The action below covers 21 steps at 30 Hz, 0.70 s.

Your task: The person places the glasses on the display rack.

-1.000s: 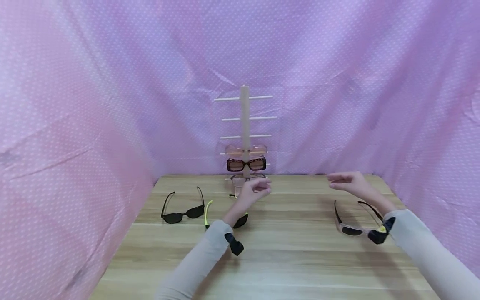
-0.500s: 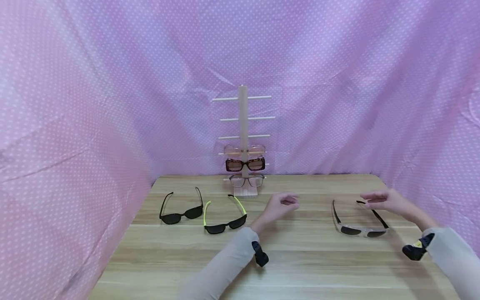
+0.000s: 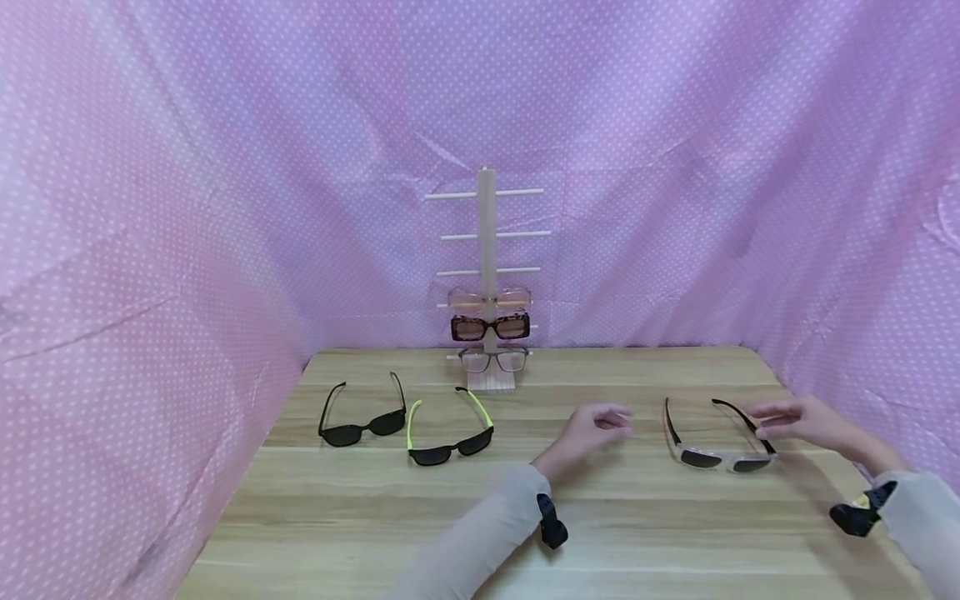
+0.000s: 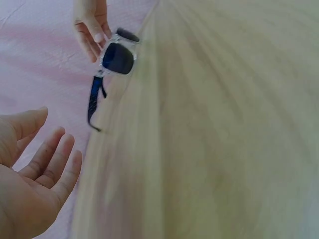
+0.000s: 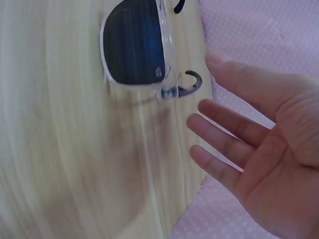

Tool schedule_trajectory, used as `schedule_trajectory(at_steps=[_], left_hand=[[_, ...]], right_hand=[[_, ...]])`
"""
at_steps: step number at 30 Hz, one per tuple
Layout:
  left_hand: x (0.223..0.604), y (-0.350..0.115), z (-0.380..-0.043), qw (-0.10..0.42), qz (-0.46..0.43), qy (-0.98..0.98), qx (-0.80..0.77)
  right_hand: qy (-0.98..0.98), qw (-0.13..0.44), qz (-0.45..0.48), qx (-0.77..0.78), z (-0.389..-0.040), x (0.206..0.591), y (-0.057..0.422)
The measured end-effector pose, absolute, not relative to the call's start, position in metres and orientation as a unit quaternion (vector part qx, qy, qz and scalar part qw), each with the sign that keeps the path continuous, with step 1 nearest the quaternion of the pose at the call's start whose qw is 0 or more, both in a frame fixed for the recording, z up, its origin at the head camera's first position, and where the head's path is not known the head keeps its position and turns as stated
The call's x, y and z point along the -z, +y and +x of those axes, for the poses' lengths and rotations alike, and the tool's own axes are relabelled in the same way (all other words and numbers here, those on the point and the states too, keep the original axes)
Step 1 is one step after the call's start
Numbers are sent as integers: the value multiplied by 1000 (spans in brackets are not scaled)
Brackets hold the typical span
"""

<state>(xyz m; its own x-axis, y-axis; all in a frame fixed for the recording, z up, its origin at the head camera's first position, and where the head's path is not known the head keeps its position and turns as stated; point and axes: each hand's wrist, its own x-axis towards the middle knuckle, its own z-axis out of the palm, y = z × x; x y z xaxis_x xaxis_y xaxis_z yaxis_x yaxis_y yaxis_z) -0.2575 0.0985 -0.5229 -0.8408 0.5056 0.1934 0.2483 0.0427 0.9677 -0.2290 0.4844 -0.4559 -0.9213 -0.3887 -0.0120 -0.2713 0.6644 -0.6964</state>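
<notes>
Sunglasses with a clear frame, dark lenses and black temples (image 3: 701, 460) lie on the right part of the table, temples pointing to the back. My right hand (image 3: 801, 421) is at their right temple, fingers spread and loosely bent; in the right wrist view the fingertips (image 5: 197, 119) are beside the temple, with nothing held. My left hand (image 3: 592, 433) hovers over the table to the left of these sunglasses, relaxed and holding nothing. The left wrist view shows its palm and fingers (image 4: 55, 159) apart from the sunglasses (image 4: 118, 59).
A wooden display stand (image 3: 487, 221) at the back bears clear-pink glasses (image 3: 513, 298), tortoiseshell sunglasses (image 3: 468, 329) and grey-framed eyeglasses (image 3: 512, 361) on its lower rods. Black sunglasses (image 3: 345, 435) and sunglasses with yellow-green temples (image 3: 432, 456) lie on the left of the wooden table (image 3: 360, 517).
My left hand has moved from before the stand rightward and nearer to me. My right hand has moved right and lower, to the right temple of the clear-framed sunglasses.
</notes>
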Motion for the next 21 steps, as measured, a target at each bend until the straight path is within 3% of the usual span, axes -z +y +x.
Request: schedule_trajectory(at_steps=[10, 21], left_hand=[[532, 124, -247, 111, 302, 719, -616], [535, 140, -245, 102, 303, 730, -604]], right_hand=[[844, 219, -271, 408, -234, 464, 498], [863, 198, -245, 396, -240, 469, 486]])
